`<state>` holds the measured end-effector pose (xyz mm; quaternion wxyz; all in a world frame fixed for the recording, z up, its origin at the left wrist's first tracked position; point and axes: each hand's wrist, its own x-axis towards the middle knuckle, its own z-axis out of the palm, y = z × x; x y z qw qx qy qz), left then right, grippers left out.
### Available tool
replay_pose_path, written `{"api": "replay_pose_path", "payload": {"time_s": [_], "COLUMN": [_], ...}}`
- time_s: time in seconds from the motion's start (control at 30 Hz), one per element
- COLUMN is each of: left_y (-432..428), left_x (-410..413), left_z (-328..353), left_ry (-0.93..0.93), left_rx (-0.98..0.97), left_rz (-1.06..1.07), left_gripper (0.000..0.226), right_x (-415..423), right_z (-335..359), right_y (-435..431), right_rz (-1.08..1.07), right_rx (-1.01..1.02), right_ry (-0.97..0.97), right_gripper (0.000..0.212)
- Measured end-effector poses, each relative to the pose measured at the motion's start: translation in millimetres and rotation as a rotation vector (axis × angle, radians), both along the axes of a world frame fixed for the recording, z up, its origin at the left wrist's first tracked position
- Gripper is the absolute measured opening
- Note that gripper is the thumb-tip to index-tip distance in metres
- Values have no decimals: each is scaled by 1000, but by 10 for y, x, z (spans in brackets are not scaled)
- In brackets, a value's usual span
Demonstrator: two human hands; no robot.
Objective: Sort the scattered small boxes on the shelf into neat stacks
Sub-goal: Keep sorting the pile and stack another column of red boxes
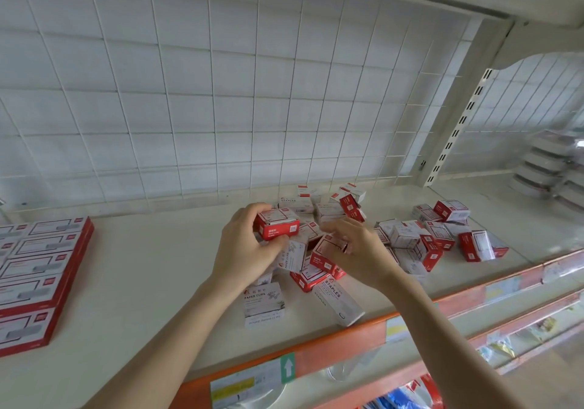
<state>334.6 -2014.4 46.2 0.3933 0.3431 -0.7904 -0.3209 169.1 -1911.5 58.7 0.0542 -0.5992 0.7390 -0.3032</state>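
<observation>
L hand (243, 247) grips red box (278, 227), long axis left-right.

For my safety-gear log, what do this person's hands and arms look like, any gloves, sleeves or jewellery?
The left hand and right hand are bare, no gloves. Both forearms are uncovered to the picture's edge, no sleeve showing. No watch or bracelet at either wrist; rings I cannot tell.

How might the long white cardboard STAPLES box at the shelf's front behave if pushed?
The long white cardboard STAPLES box lies flat, so it would probably slide rather than roll or tip. Its crisp edges suggest stiffness. Close to the orange front rail, it might fall if pushed forward.
</observation>
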Motion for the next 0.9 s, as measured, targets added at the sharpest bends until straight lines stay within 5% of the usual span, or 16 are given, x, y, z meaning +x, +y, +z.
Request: {"api": "replay_pose_path", "payload": {"time_s": [0.2, 0.47, 0.7, 0.9], "left_y": [2, 32, 30, -49], "left_x": [8, 133, 290, 479], "left_z": [6, 49, 41, 1], "left_ry": [-8, -38, -155, -229], "left_rx": [-13, -9, -23, -48], "left_rz": [11, -16, -60, 21], "left_gripper": [54, 50, 51, 52], "right_x": [24, 120, 242, 626], "right_z": [-142, -73, 187, 418], "right_y": [17, -59, -146, -192], "right_rz": [-12, -111, -214, -39], "right_rx": [145, 112, -206, -337], "right_ry": [216, 153, -38, -104], "right_gripper": [56, 55, 48, 45]}}
